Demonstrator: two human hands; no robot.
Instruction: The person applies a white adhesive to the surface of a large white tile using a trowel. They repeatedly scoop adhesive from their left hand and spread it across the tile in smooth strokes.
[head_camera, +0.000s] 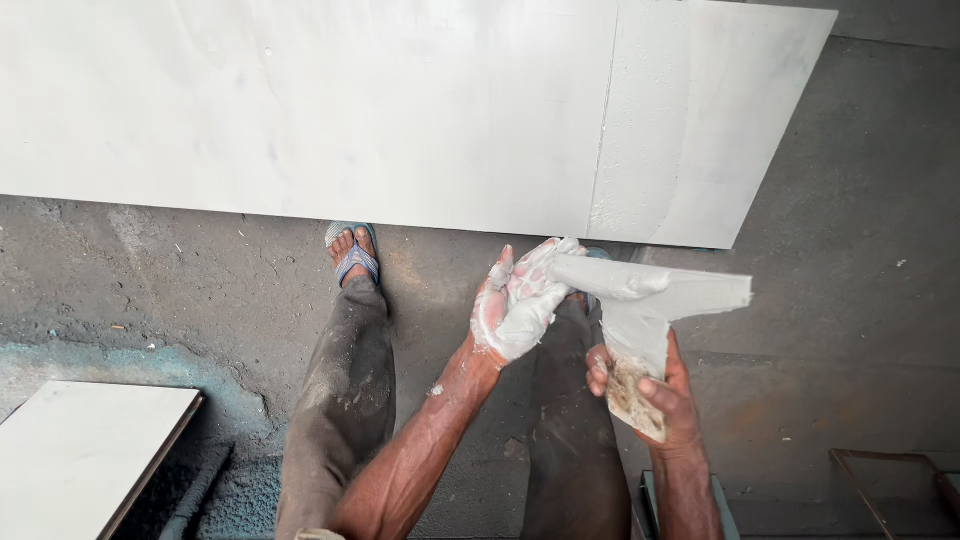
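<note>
A rough grey concrete floor (860, 300) is seen throughout, dusted and stained (a bluish patch (110, 365) is spread at the lower left). A large white board (330, 110) is laid across the top, with a seam near its right end. A smaller white panel (75, 450) is placed at the lower left corner. Soft daylight is cast evenly.

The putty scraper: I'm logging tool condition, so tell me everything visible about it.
The putty scraper is T-shaped: a wide flat blade on a short handle, nearly all coated in grey-white putty. The handle end looks worn and crusted brownish. It is held above the dark floor, blade uppermost, pointing right. The right hand grips the handle; the putty-smeared left hand touches the blade's left end.
</note>
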